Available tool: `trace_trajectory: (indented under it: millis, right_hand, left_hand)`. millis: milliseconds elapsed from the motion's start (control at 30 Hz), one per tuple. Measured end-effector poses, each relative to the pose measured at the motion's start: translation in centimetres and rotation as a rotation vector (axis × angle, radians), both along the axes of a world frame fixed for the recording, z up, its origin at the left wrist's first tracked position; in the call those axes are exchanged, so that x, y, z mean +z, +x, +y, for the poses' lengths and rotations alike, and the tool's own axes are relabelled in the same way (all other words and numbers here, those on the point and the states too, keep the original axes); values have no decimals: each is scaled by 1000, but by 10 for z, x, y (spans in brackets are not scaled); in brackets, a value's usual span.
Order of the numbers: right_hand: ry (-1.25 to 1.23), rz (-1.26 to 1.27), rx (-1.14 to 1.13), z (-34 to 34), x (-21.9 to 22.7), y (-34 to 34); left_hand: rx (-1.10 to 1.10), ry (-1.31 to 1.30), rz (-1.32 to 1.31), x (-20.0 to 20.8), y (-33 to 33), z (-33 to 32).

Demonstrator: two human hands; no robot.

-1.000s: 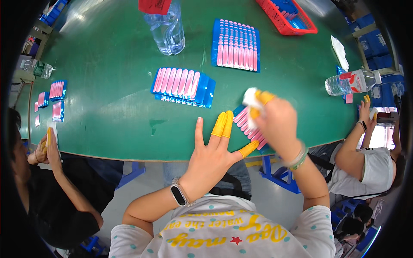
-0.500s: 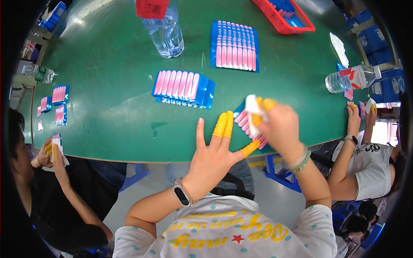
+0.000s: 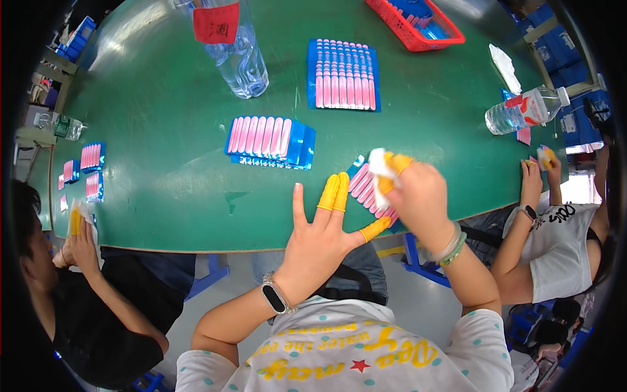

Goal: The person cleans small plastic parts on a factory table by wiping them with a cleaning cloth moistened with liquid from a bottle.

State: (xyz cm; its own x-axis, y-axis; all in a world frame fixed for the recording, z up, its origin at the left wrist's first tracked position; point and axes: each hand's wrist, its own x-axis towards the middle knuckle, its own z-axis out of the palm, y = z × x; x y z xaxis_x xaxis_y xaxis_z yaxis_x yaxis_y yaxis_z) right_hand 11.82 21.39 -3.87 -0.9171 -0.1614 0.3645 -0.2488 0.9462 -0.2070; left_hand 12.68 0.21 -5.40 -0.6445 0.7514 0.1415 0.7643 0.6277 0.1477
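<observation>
My left hand (image 3: pixel 318 240) lies spread on the green table (image 3: pixel 196 202), with yellow finger cots on the thumb and two fingers. Its thumb rests on the lower end of a blue sheet (image 3: pixel 356 164) that carries a row of long pink strips (image 3: pixel 360 185). My right hand (image 3: pixel 419 199), also in yellow finger cots, pinches a folded white wipe (image 3: pixel 377 162) against these strips. Part of the sheet is hidden under the wipe and the right hand. Beyond my left hand lies a stack of blue sheets with pink strips (image 3: pixel 261 137).
A larger blue sheet with pink strips (image 3: pixel 345 91) lies farther back. A clear bottle with a red label (image 3: pixel 243 65) stands to its left, a red basket (image 3: pixel 424 42) to its right. A water bottle (image 3: pixel 522 111) lies at the right. Co-workers sit on both sides.
The view has shifted a little, so things on the table appear slightly displaced. My right hand still holds the wipe on the strips. The left co-worker's hands have changed position on their wipe.
</observation>
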Motion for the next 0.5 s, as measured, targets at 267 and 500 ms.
trace_trajectory:
  millis: [267, 500]
  right_hand:
    - [-113, -29, 73, -15, -2, 11]
    - [-68, 69, -173, 5, -9, 5]
  left_hand:
    - [-8, 23, 23, 1, -1, 2]
    - [-5, 41, 16, -1, -2, 1]
